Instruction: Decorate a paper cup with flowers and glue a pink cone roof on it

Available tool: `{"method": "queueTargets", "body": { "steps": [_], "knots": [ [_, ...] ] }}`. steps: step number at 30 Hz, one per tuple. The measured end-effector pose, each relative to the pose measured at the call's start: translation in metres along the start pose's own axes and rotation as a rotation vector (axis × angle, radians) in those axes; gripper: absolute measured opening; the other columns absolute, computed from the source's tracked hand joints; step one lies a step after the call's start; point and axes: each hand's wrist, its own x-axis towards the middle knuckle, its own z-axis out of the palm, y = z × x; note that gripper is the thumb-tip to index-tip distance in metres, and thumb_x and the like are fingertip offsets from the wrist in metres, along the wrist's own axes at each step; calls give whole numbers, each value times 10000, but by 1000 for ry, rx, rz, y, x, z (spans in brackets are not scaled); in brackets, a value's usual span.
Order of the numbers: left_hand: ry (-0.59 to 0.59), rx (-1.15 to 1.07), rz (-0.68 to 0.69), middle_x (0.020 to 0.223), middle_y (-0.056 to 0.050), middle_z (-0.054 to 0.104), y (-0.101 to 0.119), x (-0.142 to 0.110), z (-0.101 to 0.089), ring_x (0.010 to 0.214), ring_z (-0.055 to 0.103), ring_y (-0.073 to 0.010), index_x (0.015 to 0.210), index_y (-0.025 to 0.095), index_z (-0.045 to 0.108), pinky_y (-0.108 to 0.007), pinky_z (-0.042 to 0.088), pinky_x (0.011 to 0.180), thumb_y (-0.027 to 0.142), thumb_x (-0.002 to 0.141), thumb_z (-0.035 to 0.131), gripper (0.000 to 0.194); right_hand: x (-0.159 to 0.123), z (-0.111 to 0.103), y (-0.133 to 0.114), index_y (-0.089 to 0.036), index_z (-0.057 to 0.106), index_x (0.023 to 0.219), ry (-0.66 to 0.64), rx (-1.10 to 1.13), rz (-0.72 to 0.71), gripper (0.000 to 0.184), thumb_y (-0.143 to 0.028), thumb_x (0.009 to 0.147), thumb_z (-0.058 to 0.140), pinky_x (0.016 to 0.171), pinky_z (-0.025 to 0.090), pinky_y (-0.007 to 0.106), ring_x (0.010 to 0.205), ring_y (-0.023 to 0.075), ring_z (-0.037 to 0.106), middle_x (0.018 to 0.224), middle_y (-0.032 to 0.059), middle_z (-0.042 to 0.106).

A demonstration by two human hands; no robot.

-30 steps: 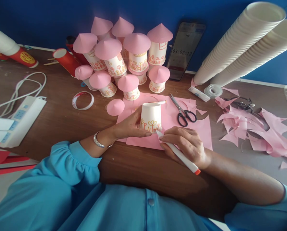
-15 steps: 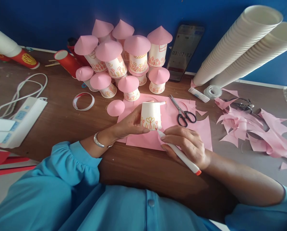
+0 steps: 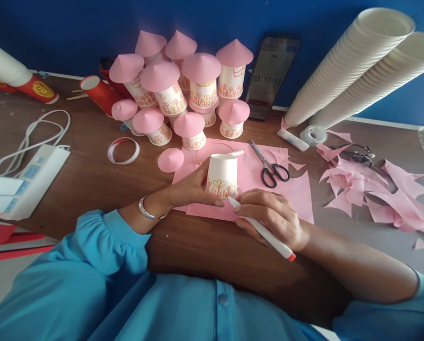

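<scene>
My left hand is closed around the left side of an upside-down white paper cup, its thumb along the lower front. Orange and yellow flowers and stems are drawn near the cup's rim. A white marker with an orange end is gripped in my right hand. Its tip meets the cup's lower edge, and I cannot tell if it touches. Beneath the cup lie pink paper sheets bearing black-handled scissors and another marker. A small pink paper cone rests left of the cup.
Several decorated cups with pink cone roofs stand at the back, beside a phone showing a timer. Tall paper-cup stacks lean at the right, above pink scraps. A tape roll and power strip lie left.
The cup has shifted and tilted slightly in my left hand. My right hand has moved a little to the left, keeping the marker tip near the cup's lower edge.
</scene>
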Motion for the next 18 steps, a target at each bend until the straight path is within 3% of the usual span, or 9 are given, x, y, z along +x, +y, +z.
{"method": "queueTargets", "body": {
  "steps": [6,18],
  "knots": [
    [34,-14,47,1367,-118,625,-2,2,-2,1212,631,-303,1422,280,516,-405,552,945,239,663,910,855,1,-3,1,-144,600,1073,29,-63,11,195,-86,902,673,590,618,287,726,173,701,823,65,695],
    [35,-24,51,1373,-115,648,-4,2,-2,1282,614,-337,1392,275,524,-441,522,1000,251,701,895,785,4,-5,1,-169,599,1072,31,-75,33,220,-77,885,672,591,616,275,693,161,692,803,35,679]
  ]
}}
